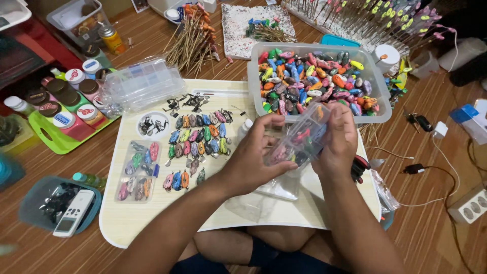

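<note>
Both my hands hold a clear plastic compartment box (303, 134) filled with small colourful painted lures, raised above a cream lap table (127, 218). My left hand (253, 157) grips its lower left side and my right hand (339, 142) grips its right side. On the table to the left, rows of painted lures (198, 144) lie loose, beside a small clear tray (137, 170) of more lures and a white dish (152, 124) of metal hooks. Behind the hands stands a large clear tub (378, 114) heaped with painted lures.
A green tray (56, 142) of paint jars sits at left, with a clear organiser box (142, 81) beside it. A blue bowl (30, 203) holds hooks and a white remote (73, 213). Bundled sticks (195, 38) lie behind. Cables, a power strip (469, 203) and red pliers (360, 167) are at right.
</note>
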